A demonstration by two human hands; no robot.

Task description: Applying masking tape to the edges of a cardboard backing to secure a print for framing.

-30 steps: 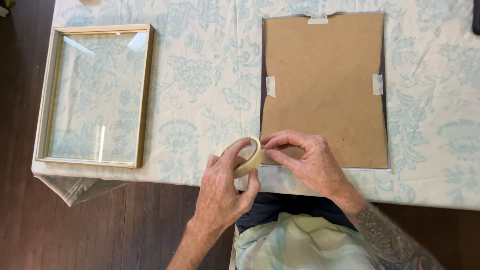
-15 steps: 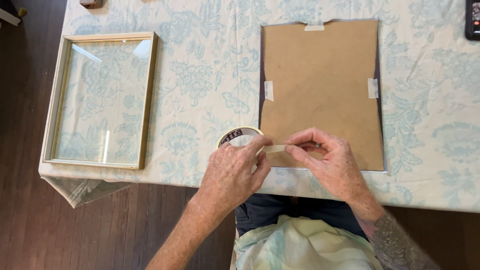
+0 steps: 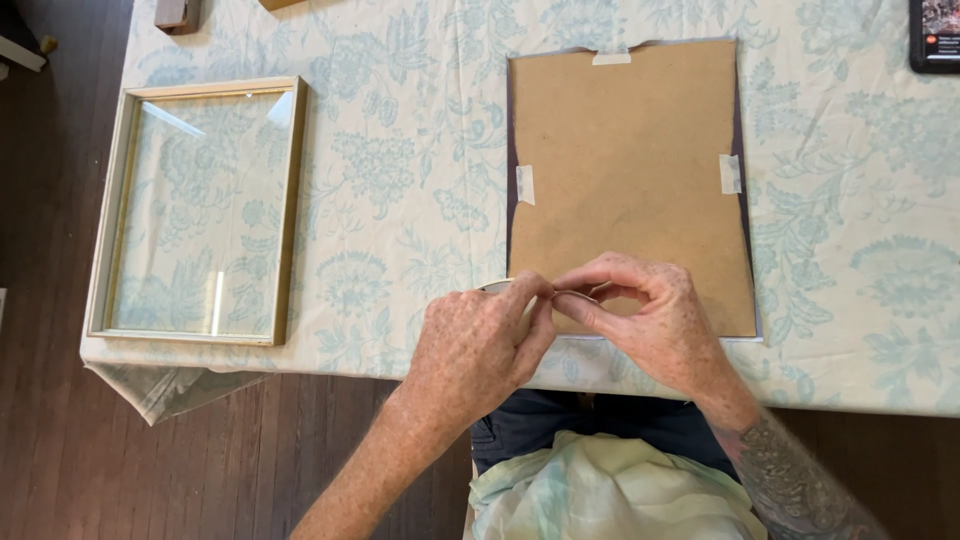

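Note:
A brown backing board (image 3: 628, 170) lies on the floral tablecloth (image 3: 400, 170), with short tape strips on its top, left and right edges. My left hand (image 3: 475, 345) covers a roll of masking tape (image 3: 497, 287), of which only a sliver of rim shows. My right hand (image 3: 650, 320) pinches a thin strip of tape (image 3: 572, 294) between thumb and forefinger, at the board's lower left corner. The fingertips of both hands meet there.
A gold picture frame with glass (image 3: 200, 210) lies at the table's left end. A dark phone or tablet (image 3: 935, 35) sits at the top right. A small wooden block (image 3: 178, 12) is at the top left. The table's near edge runs just below my hands.
My hands have closed together over the tape roll, which is now almost hidden. The view has shifted slightly.

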